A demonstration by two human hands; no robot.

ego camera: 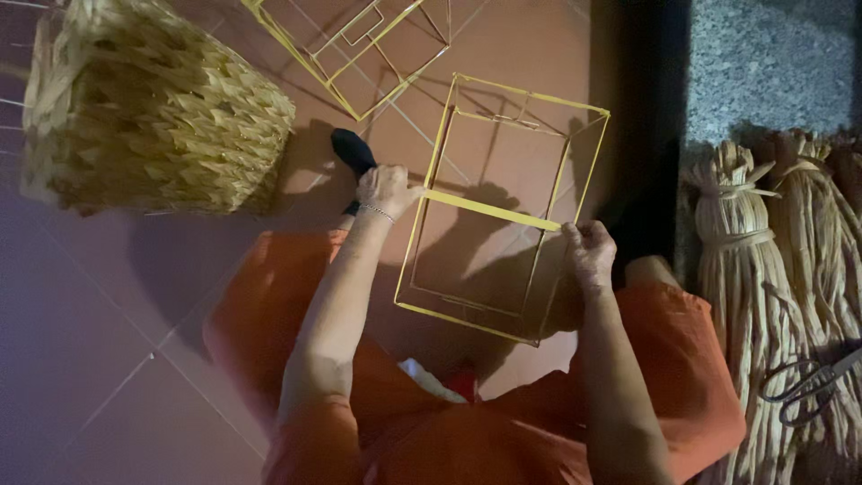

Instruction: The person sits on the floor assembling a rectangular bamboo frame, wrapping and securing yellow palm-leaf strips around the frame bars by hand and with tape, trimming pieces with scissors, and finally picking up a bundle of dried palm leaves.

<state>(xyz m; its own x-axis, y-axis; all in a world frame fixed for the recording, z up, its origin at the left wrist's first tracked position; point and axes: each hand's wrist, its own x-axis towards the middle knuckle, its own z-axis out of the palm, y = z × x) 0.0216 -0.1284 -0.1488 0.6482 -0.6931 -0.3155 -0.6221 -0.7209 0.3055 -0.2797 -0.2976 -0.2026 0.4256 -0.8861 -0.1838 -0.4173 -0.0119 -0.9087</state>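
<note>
left hand point(386, 189) fingers closed, forearm extended | right hand point(591, 254) fingers clenched

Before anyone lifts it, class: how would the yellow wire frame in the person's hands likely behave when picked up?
The frame is only thin wire around open space, so it is probably light for its size. Its slim rods might flex or twist if squeezed. The left hand and right hand hold opposite sides, with a flat strip stretched between them, which suggests it handles best with two hands.

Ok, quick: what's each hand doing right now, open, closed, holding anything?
Left hand: closed on one end of a flat pale yellow strip stretched across the yellow wire box frame.
Right hand: closed on the strip's other end, at the frame's edge.
</note>
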